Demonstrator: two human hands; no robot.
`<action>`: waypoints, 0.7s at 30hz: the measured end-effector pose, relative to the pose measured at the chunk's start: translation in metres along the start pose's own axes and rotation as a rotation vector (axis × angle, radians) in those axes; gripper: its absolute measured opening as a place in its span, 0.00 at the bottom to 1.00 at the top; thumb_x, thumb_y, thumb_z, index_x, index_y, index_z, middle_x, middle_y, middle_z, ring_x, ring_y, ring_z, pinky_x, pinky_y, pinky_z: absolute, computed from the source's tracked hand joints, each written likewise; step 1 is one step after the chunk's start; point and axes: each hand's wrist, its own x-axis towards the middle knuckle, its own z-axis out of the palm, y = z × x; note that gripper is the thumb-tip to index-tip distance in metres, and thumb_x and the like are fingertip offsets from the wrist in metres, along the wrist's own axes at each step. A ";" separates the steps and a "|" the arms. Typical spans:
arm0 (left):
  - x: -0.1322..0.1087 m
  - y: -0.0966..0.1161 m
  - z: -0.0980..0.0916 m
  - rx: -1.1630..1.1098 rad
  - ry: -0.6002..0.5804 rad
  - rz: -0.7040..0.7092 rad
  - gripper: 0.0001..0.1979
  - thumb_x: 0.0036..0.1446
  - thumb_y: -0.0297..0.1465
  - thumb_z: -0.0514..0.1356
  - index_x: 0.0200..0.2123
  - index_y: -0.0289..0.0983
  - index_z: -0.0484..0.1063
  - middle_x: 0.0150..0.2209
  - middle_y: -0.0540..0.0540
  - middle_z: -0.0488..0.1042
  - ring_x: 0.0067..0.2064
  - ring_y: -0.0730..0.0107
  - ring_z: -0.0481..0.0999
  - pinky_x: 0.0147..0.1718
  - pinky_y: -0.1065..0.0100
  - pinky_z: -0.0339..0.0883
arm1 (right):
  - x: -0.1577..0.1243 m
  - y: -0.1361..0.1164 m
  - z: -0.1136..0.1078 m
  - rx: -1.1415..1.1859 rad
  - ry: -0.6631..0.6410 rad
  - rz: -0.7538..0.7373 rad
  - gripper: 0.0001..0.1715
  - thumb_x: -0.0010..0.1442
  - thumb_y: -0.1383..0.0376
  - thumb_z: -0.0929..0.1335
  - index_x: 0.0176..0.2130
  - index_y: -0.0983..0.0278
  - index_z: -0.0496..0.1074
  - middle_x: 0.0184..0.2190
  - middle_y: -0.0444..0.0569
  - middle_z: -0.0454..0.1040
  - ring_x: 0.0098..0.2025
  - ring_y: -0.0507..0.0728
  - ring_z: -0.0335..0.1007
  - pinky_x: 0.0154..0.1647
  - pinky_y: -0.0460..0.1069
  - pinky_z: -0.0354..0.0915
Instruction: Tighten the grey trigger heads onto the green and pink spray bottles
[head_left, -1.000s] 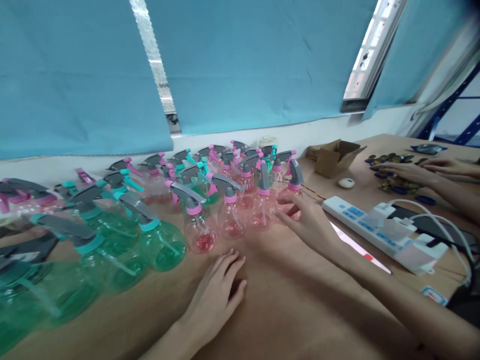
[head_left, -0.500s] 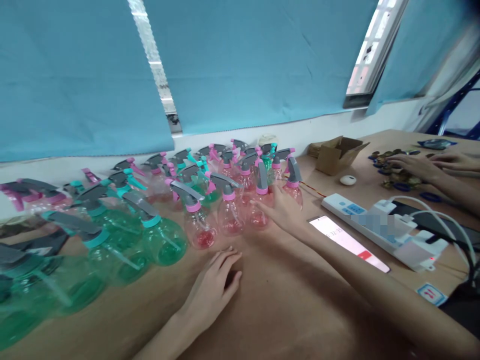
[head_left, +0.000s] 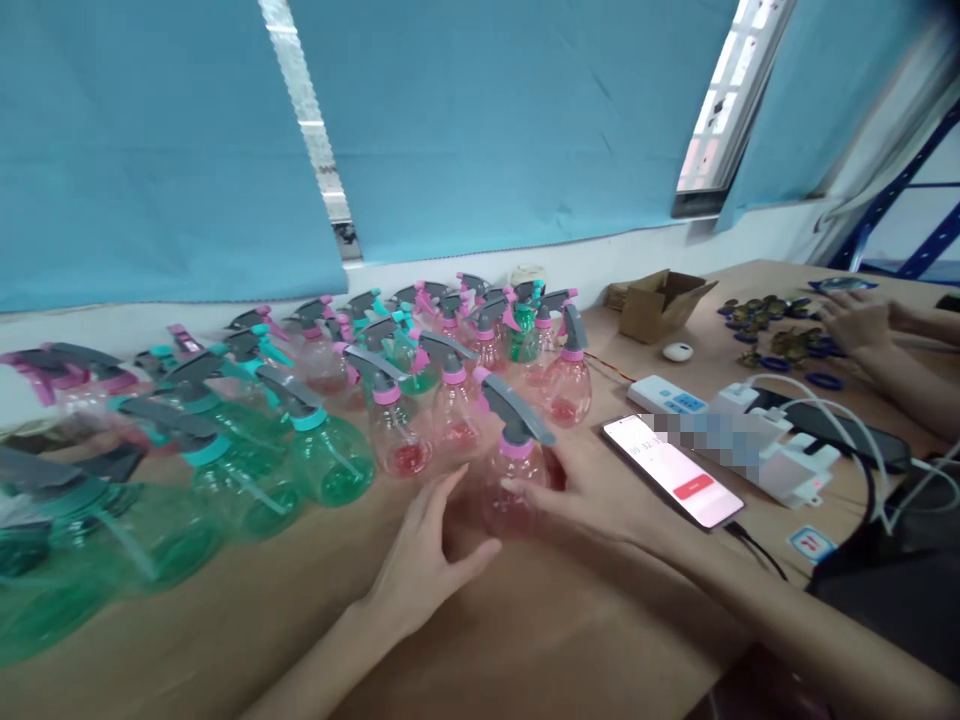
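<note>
A pink spray bottle with a grey trigger head stands on the brown table in front of me. My right hand is wrapped round its right side. My left hand is beside the bottle's left side, fingers apart and curved toward it, touching or nearly touching. Behind it stand several more pink spray bottles and, to the left, several green spray bottles.
A lit phone lies right of my right hand, with a white power strip and cables behind it. A small cardboard box stands further back. Another person's hands work among small dark rings at far right. Blue blinds cover the window.
My right hand has drawn one pink bottle out of the group toward me. My left hand has lifted from lying flat on the table and come up beside the bottle.
</note>
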 end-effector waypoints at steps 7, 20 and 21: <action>-0.022 0.005 -0.004 -0.153 0.045 -0.037 0.42 0.45 0.35 0.66 0.59 0.40 0.48 0.56 0.37 0.63 0.56 0.49 0.65 0.51 0.47 0.61 | 0.003 -0.036 0.033 0.148 -0.200 -0.047 0.23 0.52 0.52 0.69 0.44 0.60 0.66 0.38 0.46 0.74 0.38 0.56 0.70 0.37 0.52 0.66; -0.069 -0.003 -0.040 -0.230 -0.002 -0.063 0.39 0.42 0.42 0.68 0.56 0.39 0.58 0.52 0.40 0.67 0.53 0.45 0.66 0.49 0.48 0.61 | 0.033 -0.089 0.080 0.371 -0.161 -0.248 0.20 0.52 0.57 0.70 0.43 0.59 0.63 0.37 0.45 0.67 0.36 0.53 0.66 0.36 0.49 0.66; -0.071 -0.004 -0.042 -0.244 -0.004 -0.059 0.38 0.41 0.42 0.69 0.55 0.39 0.59 0.51 0.40 0.67 0.53 0.45 0.66 0.49 0.48 0.60 | 0.033 -0.090 0.085 0.392 -0.149 -0.240 0.18 0.53 0.59 0.69 0.42 0.59 0.63 0.37 0.45 0.67 0.36 0.53 0.66 0.37 0.50 0.66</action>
